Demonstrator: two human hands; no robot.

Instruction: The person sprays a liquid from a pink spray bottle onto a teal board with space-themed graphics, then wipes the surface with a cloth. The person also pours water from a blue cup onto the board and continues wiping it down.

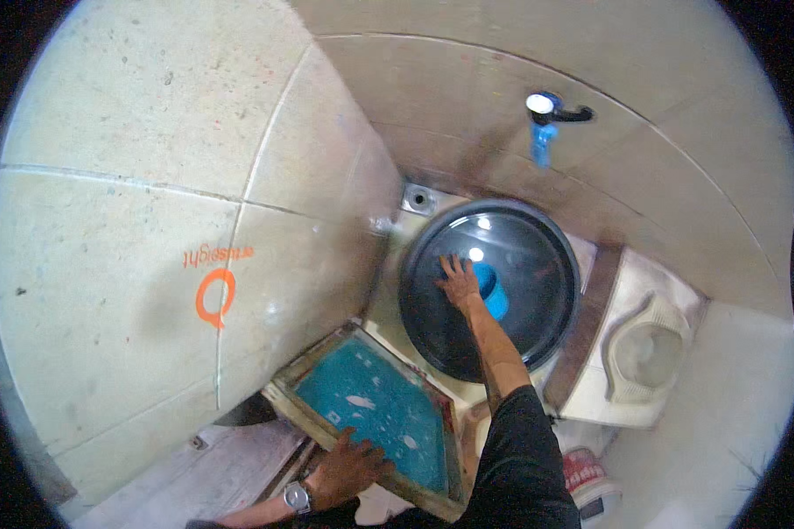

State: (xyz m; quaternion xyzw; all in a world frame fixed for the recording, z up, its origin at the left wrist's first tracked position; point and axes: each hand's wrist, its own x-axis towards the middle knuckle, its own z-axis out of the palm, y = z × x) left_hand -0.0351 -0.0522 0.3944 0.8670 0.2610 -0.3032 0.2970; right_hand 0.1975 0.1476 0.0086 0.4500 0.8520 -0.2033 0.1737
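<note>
My left hand [352,468], with a watch on its wrist, grips the near edge of a wooden-framed printing screen [390,406]. Teal mesh bearing pale shapes fills the frame, which leans at a tilt beside the wall. My right hand [458,283] reaches over a round black tub [430,330] with its fingers spread. Right beside it, a blue plastic mug [496,303] sits inside the tub. Bright reflections suggest water there. Whether my right fingers touch the mug or the surface, I cannot tell.
A wall tap [559,114] with a blue piece hanging below it projects above the tub. In the corner lies a floor drain [419,198]. A squat toilet [645,354] occupies a raised tiled step at right. Near my feet is a red-and-white item [585,476] with writing.
</note>
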